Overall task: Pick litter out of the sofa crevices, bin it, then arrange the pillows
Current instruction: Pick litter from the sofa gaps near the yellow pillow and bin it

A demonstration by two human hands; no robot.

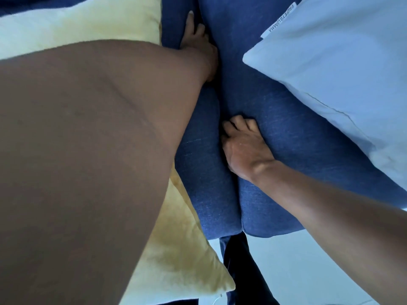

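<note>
Two blue seat cushions of the sofa [293, 137] meet in a dark crevice [220, 102] down the middle of the view. My left hand [198, 42] is at the far end of the crevice, its fingers pressed into the gap; my forearm fills the left half of the view. Nearer me, my right hand [242, 146] has its fingertips dug into the crevice. No litter shows, and what the buried fingers touch is hidden. A yellow pillow [176, 256] lies on the left cushion under my left arm. A pale blue pillow [337, 80] lies on the right cushion.
The sofa's front edge [220, 230] is near the bottom centre, with pale floor [297, 267] below it. A dark shape, apparently my leg [240, 271], stands in front of the sofa. A white tag [279, 18] sticks out of the pale blue pillow's corner.
</note>
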